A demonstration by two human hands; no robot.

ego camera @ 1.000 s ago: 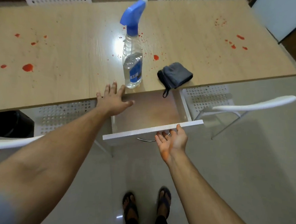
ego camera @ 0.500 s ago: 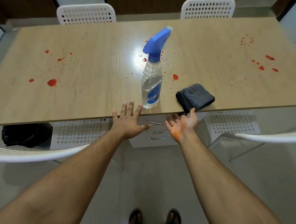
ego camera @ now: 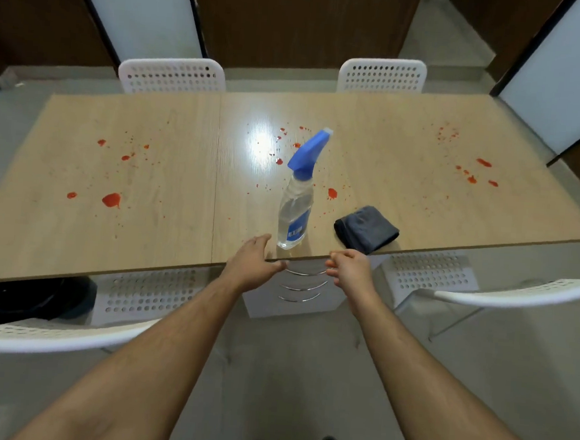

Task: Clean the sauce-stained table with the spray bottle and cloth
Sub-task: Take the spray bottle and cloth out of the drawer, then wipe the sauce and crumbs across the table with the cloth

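A clear spray bottle (ego camera: 295,213) with a blue trigger head stands upright near the front edge of the wooden table (ego camera: 167,190). To its right lies a folded dark grey cloth (ego camera: 367,229). Red sauce stains (ego camera: 111,199) are spattered on the left, middle and right of the tabletop. My left hand (ego camera: 253,263) rests at the table's front edge just left of the bottle, fingers relaxed. My right hand (ego camera: 349,267) hovers at the edge below the cloth, fingers loosely curled, holding nothing.
A white drawer unit (ego camera: 297,290) with curved metal handles sits under the table, drawers closed. White perforated chairs stand on the near left (ego camera: 54,335), near right (ego camera: 513,294) and behind the table (ego camera: 170,74). A black bag (ego camera: 36,300) lies on the floor at left.
The open top drawer has been pushed shut. Both hands have drawn back to the table's front edge, and the right hand's fingers have curled in. The view has pulled back and risen.
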